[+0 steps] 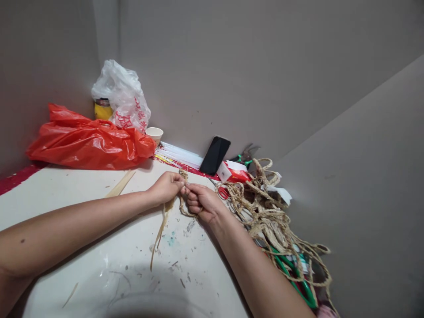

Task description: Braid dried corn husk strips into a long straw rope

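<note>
Both hands meet over the middle of the white tabletop (132, 247). My left hand (168, 185) is closed in a pinch on a small piece of braided straw cord (183, 174). Against it, my right hand (202, 199) pinches the same cord, its other fingers curled in. Part of the cord loops below the hands, and loose flat straw strands (159, 238) hang down from under the left hand. The fingertips hide the exact spot being gripped. Another flat straw strip (121, 183) lies on the table behind my left forearm.
A red plastic bag (92, 143), a white bag (122, 97), a yellow jar (103, 109) and a paper cup (154, 134) stand at the back left. A phone (215, 155) leans on the wall near pliers (247, 154). Tangled braided cord (265, 216) heaps at the right, by red-handled scissors (223, 192).
</note>
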Available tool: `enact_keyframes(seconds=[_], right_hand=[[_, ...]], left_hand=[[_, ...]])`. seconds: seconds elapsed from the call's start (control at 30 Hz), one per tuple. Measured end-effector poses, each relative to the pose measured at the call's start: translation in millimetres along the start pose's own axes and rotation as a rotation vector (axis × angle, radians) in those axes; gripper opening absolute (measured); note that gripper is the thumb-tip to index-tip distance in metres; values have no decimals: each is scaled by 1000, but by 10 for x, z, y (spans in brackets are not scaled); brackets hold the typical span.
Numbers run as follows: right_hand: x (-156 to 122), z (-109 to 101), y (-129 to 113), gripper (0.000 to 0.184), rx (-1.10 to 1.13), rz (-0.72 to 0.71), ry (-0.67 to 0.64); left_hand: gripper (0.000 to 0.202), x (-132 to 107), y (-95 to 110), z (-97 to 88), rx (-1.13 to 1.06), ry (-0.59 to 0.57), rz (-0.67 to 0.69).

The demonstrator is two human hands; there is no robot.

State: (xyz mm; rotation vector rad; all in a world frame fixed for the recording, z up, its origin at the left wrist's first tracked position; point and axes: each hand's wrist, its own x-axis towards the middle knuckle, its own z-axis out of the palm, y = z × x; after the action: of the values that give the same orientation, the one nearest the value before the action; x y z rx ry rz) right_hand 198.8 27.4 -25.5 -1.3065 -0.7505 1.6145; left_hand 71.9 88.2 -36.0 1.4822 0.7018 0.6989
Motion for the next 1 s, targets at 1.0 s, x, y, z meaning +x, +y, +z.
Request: enact_keyframes(seconds=[1.0], right_hand=[[-32,-21,-6,26,48,0,25]], left_hand=[[19,-115,297,-52,509,-123,-71]])
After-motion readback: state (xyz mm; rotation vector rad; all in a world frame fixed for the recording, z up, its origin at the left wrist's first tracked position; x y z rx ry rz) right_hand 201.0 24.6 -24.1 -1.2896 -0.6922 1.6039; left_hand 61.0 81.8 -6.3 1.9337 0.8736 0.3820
